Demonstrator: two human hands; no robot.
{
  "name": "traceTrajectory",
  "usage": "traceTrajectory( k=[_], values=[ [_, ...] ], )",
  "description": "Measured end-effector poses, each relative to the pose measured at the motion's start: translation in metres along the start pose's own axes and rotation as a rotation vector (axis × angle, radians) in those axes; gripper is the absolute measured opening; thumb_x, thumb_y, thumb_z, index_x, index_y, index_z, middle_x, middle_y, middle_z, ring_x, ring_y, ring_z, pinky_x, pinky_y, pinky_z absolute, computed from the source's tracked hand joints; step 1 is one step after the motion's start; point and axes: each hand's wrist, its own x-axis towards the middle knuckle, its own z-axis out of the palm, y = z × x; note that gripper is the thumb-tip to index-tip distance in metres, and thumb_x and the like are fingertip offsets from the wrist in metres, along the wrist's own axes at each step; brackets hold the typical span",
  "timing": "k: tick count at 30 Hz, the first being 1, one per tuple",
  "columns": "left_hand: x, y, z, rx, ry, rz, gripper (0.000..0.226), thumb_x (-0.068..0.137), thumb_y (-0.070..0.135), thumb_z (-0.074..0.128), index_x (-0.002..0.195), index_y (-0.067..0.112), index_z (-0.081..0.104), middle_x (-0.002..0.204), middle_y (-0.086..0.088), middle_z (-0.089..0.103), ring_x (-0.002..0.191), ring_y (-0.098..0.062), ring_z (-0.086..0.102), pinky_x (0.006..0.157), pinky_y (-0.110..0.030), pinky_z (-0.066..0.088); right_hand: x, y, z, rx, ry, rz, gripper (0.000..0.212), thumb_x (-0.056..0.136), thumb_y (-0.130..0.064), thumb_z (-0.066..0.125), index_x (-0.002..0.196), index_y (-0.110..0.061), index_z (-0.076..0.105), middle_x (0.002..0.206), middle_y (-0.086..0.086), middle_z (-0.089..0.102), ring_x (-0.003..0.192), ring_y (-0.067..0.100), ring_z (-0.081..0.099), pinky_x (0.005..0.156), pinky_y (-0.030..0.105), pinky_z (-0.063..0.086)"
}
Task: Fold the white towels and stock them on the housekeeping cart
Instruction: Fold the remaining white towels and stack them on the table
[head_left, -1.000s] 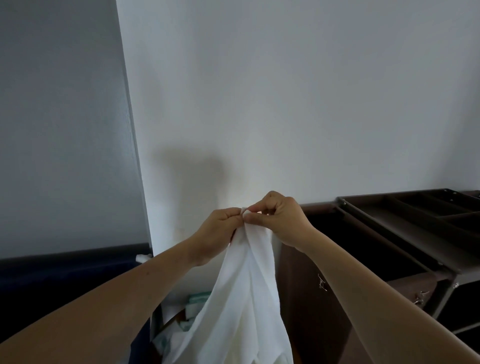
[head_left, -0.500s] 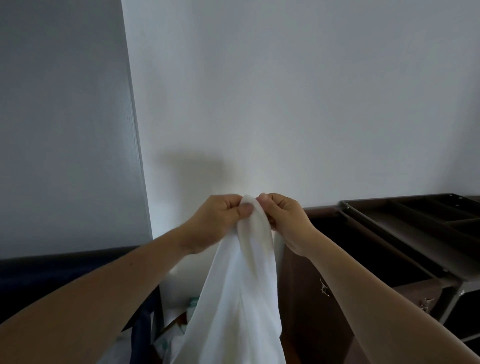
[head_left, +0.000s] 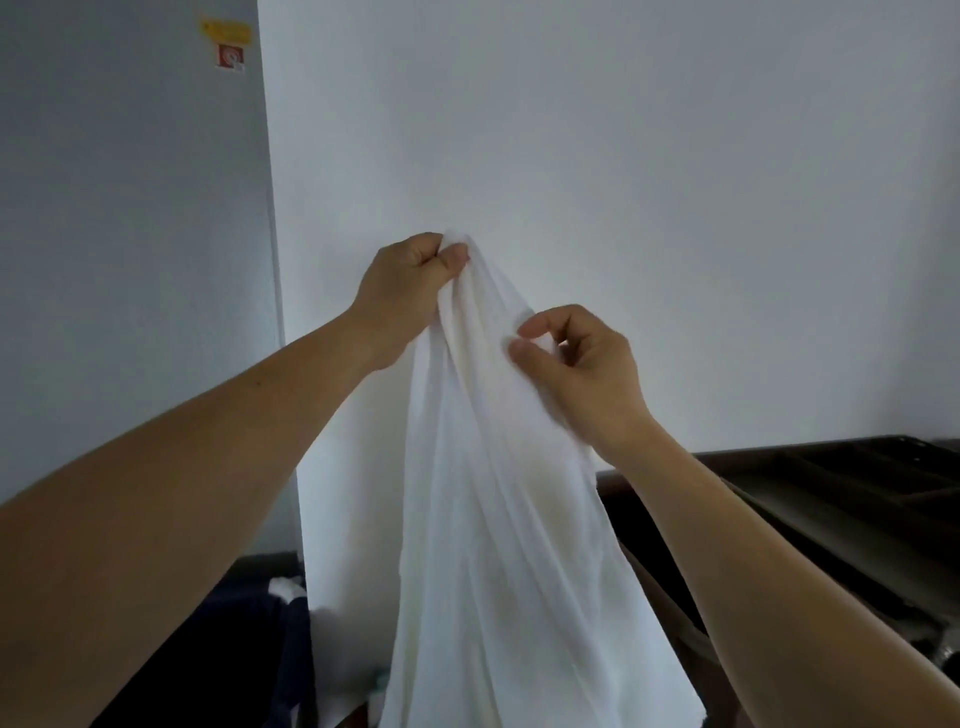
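A white towel (head_left: 498, 519) hangs in loose folds in front of me, raised against the wall. My left hand (head_left: 410, 283) grips its top corner, bunched between thumb and curled fingers. My right hand (head_left: 576, 364) is lower and to the right, pinching the towel's edge between thumb and forefinger. The dark brown housekeeping cart (head_left: 831, 499) stands at the lower right, its top tray partly behind my right forearm. The towel's lower end runs out of the frame.
A white wall (head_left: 623, 182) fills the view ahead, with a grey door or panel (head_left: 130, 260) on the left carrying a small sticker (head_left: 228, 54). A dark blue bag or bin (head_left: 249, 649) with white cloth at its rim sits at the lower left.
Both hands have lifted the towel higher. My right hand has left the top corner and slid down and right along the edge, while my left hand kept hold of the corner.
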Motion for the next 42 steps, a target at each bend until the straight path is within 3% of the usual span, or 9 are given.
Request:
traceTrajectory(
  k=[4, 10, 16, 22, 25, 29, 34, 37, 42],
  values=[
    [-0.002, -0.006, 0.002, 0.160, -0.067, 0.000, 0.039, 0.097, 0.033, 0.059, 0.099, -0.006, 0.063, 0.082, -0.005, 0.053, 0.074, -0.016, 0.048, 0.070, -0.031, 0.036, -0.006, -0.001, 0.000, -0.217, -0.262, 0.230, 0.028, 0.077, -0.030, 0.085, 0.087, -0.022, 0.061, 0.082, -0.005, 0.067, 0.067, 0.012, 0.060, 0.065, 0.029, 0.048],
    [-0.002, -0.002, 0.002, 0.097, 0.014, -0.032, 0.033, 0.097, 0.034, 0.061, 0.087, 0.003, 0.069, 0.071, 0.006, 0.060, 0.063, -0.007, 0.053, 0.061, -0.019, 0.041, 0.007, -0.015, -0.009, -0.105, -0.069, 0.152, 0.023, 0.073, -0.034, 0.080, 0.064, -0.023, 0.062, 0.057, -0.012, 0.062, 0.048, 0.004, 0.055, 0.048, 0.020, 0.044],
    [-0.018, -0.011, -0.007, 0.037, -0.200, -0.235, 0.016, 0.093, 0.022, 0.068, 0.095, 0.007, 0.074, 0.101, -0.011, 0.075, 0.093, -0.028, 0.072, 0.087, -0.042, 0.058, -0.023, 0.027, -0.018, -0.163, -0.218, 0.358, 0.047, 0.083, -0.042, 0.079, 0.070, 0.001, 0.064, 0.064, 0.005, 0.057, 0.059, 0.015, 0.050, 0.062, 0.030, 0.040],
    [-0.033, -0.029, -0.013, -0.003, -0.365, -0.351, 0.020, 0.096, 0.023, 0.064, 0.097, 0.004, 0.071, 0.096, -0.008, 0.073, 0.087, -0.021, 0.068, 0.080, -0.033, 0.056, -0.048, 0.060, -0.028, -0.167, -0.337, 0.440, 0.027, 0.082, -0.036, 0.081, 0.068, -0.014, 0.072, 0.068, 0.003, 0.065, 0.066, 0.016, 0.058, 0.070, 0.035, 0.046],
    [-0.037, -0.035, -0.008, 0.001, -0.353, -0.346, 0.031, 0.097, 0.025, 0.063, 0.104, -0.005, 0.067, 0.096, -0.011, 0.067, 0.088, -0.025, 0.059, 0.081, -0.037, 0.048, -0.058, 0.075, -0.025, -0.058, -0.342, 0.495, 0.015, 0.081, -0.022, 0.083, 0.071, -0.016, 0.075, 0.070, 0.000, 0.072, 0.066, 0.012, 0.063, 0.070, 0.031, 0.051],
    [-0.032, -0.039, -0.006, -0.002, -0.239, -0.332, 0.033, 0.099, 0.027, 0.060, 0.107, -0.004, 0.065, 0.093, -0.009, 0.057, 0.085, -0.022, 0.049, 0.079, -0.038, 0.038, -0.075, 0.094, -0.021, -0.362, -0.449, 0.546, 0.018, 0.084, -0.022, 0.077, 0.069, -0.017, 0.070, 0.046, -0.014, 0.056, 0.039, -0.003, 0.045, 0.044, 0.013, 0.036],
    [-0.030, -0.040, 0.004, 0.043, -0.195, -0.295, 0.037, 0.101, 0.025, 0.056, 0.106, -0.011, 0.060, 0.089, -0.009, 0.050, 0.065, -0.013, 0.047, 0.062, -0.021, 0.039, -0.092, 0.101, -0.007, -0.295, -0.383, 0.540, 0.026, 0.084, -0.018, 0.071, 0.062, -0.021, 0.058, 0.048, -0.017, 0.051, 0.048, -0.001, 0.044, 0.050, 0.015, 0.035],
    [-0.030, -0.035, 0.013, 0.033, -0.213, -0.269, 0.040, 0.101, 0.023, 0.055, 0.107, -0.016, 0.056, 0.094, -0.010, 0.049, 0.081, -0.022, 0.046, 0.074, -0.035, 0.039, -0.089, 0.090, 0.003, -0.102, -0.381, 0.520, 0.027, 0.080, -0.031, 0.065, 0.078, -0.004, 0.062, 0.069, -0.001, 0.057, 0.069, 0.013, 0.049, 0.069, 0.029, 0.038],
    [-0.025, -0.031, 0.014, 0.026, -0.131, -0.254, 0.032, 0.101, 0.023, 0.055, 0.099, -0.008, 0.062, 0.087, -0.011, 0.048, 0.078, -0.024, 0.043, 0.071, -0.036, 0.036, -0.098, 0.093, 0.010, -0.201, -0.360, 0.438, 0.043, 0.091, -0.042, 0.070, 0.085, 0.000, 0.065, 0.074, 0.007, 0.061, 0.067, 0.017, 0.054, 0.066, 0.031, 0.043]
  ],
)
